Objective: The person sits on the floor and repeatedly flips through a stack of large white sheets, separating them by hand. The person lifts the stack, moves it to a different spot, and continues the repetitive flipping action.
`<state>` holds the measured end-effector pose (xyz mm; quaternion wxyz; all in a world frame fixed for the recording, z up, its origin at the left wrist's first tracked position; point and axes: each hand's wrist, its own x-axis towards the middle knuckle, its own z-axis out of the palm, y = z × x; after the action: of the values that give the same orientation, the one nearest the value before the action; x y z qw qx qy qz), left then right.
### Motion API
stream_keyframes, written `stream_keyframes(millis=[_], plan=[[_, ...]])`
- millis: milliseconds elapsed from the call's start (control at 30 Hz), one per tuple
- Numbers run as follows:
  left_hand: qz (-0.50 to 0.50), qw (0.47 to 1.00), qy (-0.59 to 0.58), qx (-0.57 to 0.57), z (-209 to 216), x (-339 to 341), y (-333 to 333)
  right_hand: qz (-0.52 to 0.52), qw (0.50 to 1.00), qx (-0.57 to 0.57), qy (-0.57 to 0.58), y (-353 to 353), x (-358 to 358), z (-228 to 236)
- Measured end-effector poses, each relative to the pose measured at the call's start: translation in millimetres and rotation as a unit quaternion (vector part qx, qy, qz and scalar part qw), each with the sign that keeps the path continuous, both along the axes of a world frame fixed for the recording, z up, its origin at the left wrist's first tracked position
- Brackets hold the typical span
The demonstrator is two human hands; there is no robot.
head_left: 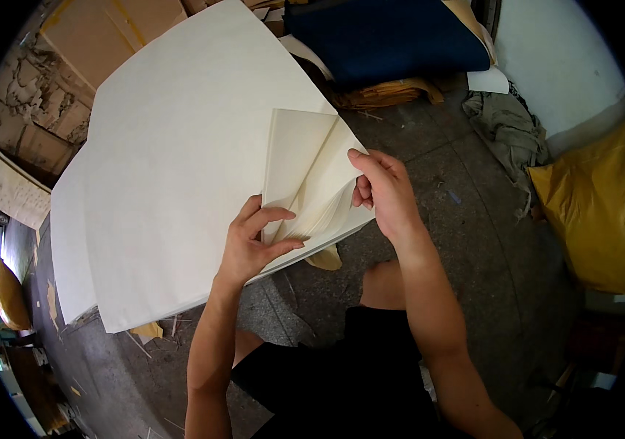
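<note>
A large stack of off-white paper sheets (pixel 173 161) lies in front of me. At its near right corner, several sheets are folded back into a creased flap (pixel 298 154), with their edges fanned out. My right hand (pixel 389 190) is closed on the right edge of these sheets, thumb on top and fingers curled beneath. My left hand (pixel 250 238) rests at the flap's lower left edge. Its thumb and index finger are spread apart over the paper; the other fingers are partly hidden.
Cardboard (pixel 100 33) leans at the back left. Behind the stack on the right lies a dark blue sheet-covered pile (pixel 393 40). A grey cloth (pixel 503 124) and a yellow sack (pixel 594 212) sit by the right wall. Scraps litter the concrete floor (pixel 466 212).
</note>
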<state>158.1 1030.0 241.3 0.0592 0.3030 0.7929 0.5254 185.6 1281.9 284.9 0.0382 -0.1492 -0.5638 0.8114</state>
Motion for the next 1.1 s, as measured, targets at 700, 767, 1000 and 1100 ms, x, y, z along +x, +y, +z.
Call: stream_keyframes(millis=[700,767,1000,1100], plan=[[-0.009,0.995,0.077,-0.057,12,4,6,-0.014,1.0,-0.026,0.007,2,5,-3],[-0.002,0.997,0.073,-0.028,9,3,6,-0.012,0.999,-0.031,0.008,1,4,-4],[-0.007,1.0,0.019,-0.006,-1,0,2,-0.008,1.0,-0.028,0.005,2,4,-5],[0.001,0.999,0.029,-0.019,5,1,3,-0.005,0.999,-0.01,0.033,5,7,-8]])
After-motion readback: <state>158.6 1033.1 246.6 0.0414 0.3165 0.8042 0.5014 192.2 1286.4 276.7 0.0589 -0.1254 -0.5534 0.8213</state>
